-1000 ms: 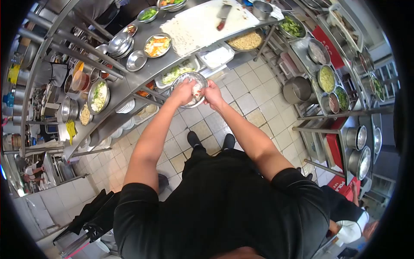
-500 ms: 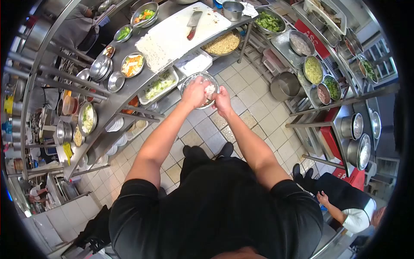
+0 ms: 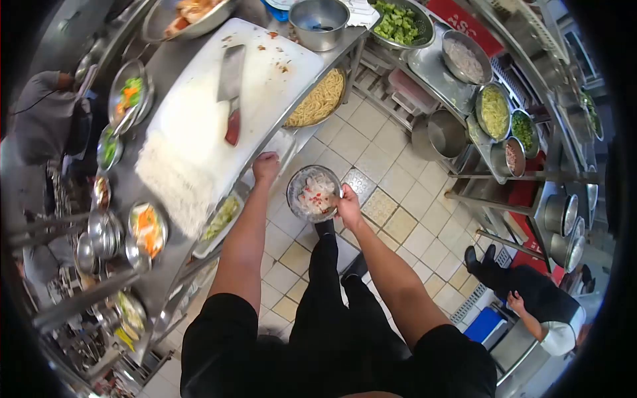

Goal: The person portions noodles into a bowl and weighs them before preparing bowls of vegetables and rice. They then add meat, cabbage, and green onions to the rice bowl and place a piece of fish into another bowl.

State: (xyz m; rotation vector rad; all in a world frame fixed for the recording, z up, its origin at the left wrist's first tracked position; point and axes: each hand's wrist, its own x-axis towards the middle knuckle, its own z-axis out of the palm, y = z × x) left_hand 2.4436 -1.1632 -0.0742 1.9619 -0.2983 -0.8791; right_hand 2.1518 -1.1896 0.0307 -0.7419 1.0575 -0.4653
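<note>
My right hand grips the rim of a round metal bowl, held out over the floor. Pale, whitish food with small red bits lies in the bowl. My left hand is apart from the bowl, fingers curled closed, beside the counter's front edge and right at a white tub under it. What the left fingers hold, if anything, is hidden. Above that hand, on a white cutting board, lies a cleaver with a dark red handle.
Noodles sit in a pan below the counter. Behind them are a metal pot and a colander of broccoli. Bowls of chopped vegetables line the right shelf. Another person stands at lower right, another at left.
My left hand has left the bowl and moved toward the counter edge, closing. The right hand keeps the bowl, now lower in view. I have stepped closer to the cutting board.
</note>
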